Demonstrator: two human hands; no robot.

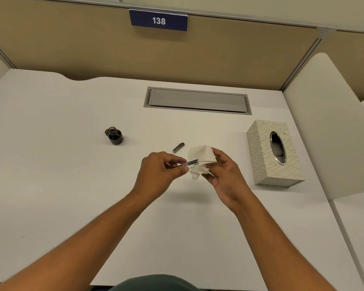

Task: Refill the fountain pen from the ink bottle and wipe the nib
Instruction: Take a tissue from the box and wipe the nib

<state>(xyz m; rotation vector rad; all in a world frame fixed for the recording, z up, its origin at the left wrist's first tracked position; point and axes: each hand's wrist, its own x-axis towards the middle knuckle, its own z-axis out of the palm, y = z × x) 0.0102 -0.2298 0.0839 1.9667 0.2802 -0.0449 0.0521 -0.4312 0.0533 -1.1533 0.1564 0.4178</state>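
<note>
White tissue [201,157] in right hand [224,175] meets pen [190,163].

1. Even, fairly bright light from overhead; no glare on the white tabletop [51,164].
2. Soft, faint shadow lies on the tabletop below the hands.
3. Wide-angle lens bends the edges.
4. Focus slightly soft throughout.

Uncapped ink bottle [115,136] stands far left of pen [189,163] meeting tissue [201,159].
</note>
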